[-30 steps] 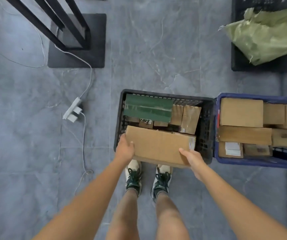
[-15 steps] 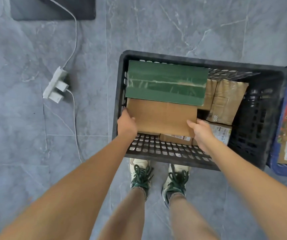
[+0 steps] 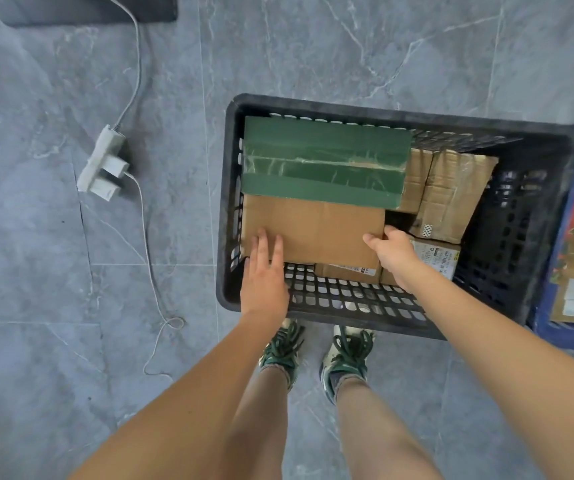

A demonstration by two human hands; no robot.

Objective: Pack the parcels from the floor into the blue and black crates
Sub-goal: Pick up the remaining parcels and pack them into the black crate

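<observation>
A flat brown cardboard parcel (image 3: 316, 230) lies in the black crate (image 3: 347, 306), just in front of a green parcel (image 3: 323, 161). My left hand (image 3: 264, 271) rests flat on its near left corner with straight fingers. My right hand (image 3: 393, 254) grips its right edge, thumb on top and fingers curled down the side. Smaller brown parcels (image 3: 451, 195) fill the crate's right part, and labelled boxes (image 3: 434, 254) lie under the flat parcel. The blue crate (image 3: 555, 337) with brown parcels shows at the right edge.
A white power strip (image 3: 100, 164) with plugs and a thin cable (image 3: 147, 237) lies on the grey tiled floor left of the black crate. A dark mat (image 3: 84, 8) sits at the top left. My two shoes (image 3: 313, 351) stand close against the crate's near wall.
The brown parcel went from above the crate's near rim down into the crate beside the green parcel. My left hand slid from its edge onto its top. The view moved closer.
</observation>
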